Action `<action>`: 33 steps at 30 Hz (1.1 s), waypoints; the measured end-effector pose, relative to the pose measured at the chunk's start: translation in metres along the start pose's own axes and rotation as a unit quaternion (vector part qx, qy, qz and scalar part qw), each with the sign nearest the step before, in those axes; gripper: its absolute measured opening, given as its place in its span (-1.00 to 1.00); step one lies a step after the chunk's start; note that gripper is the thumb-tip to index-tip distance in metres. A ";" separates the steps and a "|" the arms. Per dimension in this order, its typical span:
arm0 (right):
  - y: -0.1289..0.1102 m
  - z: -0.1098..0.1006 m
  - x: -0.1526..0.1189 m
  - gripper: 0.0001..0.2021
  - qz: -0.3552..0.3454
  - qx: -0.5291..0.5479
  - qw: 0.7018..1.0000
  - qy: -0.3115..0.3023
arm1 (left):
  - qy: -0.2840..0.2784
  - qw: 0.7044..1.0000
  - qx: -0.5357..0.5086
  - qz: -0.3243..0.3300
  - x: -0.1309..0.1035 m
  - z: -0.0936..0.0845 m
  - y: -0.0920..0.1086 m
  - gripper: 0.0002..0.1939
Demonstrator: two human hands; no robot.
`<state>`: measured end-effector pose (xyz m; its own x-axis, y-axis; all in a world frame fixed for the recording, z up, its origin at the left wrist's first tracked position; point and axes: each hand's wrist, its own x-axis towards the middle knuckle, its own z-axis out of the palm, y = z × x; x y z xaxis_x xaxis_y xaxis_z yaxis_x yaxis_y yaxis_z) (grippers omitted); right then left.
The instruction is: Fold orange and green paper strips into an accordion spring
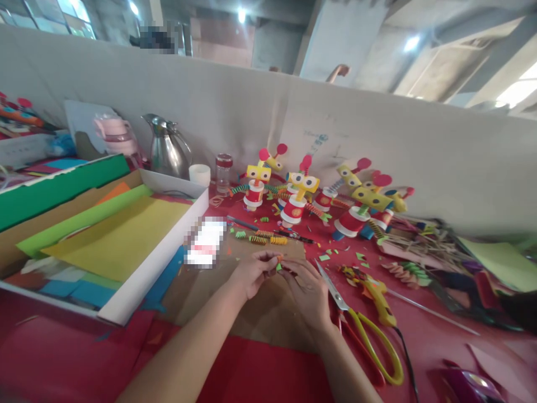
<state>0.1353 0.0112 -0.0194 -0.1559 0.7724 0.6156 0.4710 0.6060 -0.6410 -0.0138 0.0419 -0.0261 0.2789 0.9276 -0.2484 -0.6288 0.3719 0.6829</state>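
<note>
My left hand (255, 272) and my right hand (308, 285) meet over a brown board (260, 319). Between their fingertips is a small piece of green and orange paper (279, 265), pinched from both sides. Folded paper springs (265, 237) in green, brown and yellow lie just beyond the hands. Scissors with yellow handles (371, 336) rest to the right of my right hand, beside a yellow glue gun (380, 299). Several cup figures with yellow heads (293, 208) stand behind, against the partition.
On the left is a white box (161, 257) of coloured paper. A lit phone (205, 243) lies near it. A steel jug (168, 151), a white cup (199, 174) and a glass jar (224, 173) stand behind. Thin sticks (428, 246) are piled at the right.
</note>
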 end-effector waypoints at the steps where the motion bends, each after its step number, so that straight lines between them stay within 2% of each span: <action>1: 0.000 0.000 0.000 -0.81 -0.002 -0.003 1.000 -0.002 | 0.002 1.000 0.001 0.003 -0.001 0.001 -0.001 -0.61; 8: -0.003 0.003 0.001 -0.82 0.015 0.000 1.000 0.014 | 0.014 1.000 -0.005 0.019 -0.005 0.008 -0.001 -0.64; 14: -0.004 0.009 -0.002 -0.80 0.136 0.071 0.988 0.032 | 0.042 0.997 -0.011 0.064 -0.007 0.013 0.001 -0.67; 20: -0.008 0.017 -0.004 -0.75 0.238 0.193 0.950 0.060 | 0.048 0.997 -0.025 0.055 -0.012 0.020 -0.001 -0.69; 24: -0.007 0.016 -0.003 -0.75 0.250 0.218 0.940 0.082 | 0.044 0.997 -0.009 0.060 -0.013 0.021 -0.004 -0.72; 33: -0.007 0.010 -0.002 -0.72 0.252 0.212 0.941 0.074 | 0.034 0.997 0.013 0.067 -0.015 0.023 -0.003 -0.73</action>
<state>0.1238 0.0072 -0.0200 0.1318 0.9663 0.2210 0.0601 0.2148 -0.9748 0.0010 0.0262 -0.0086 0.1430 0.9694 -0.1997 -0.6377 0.2445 0.7305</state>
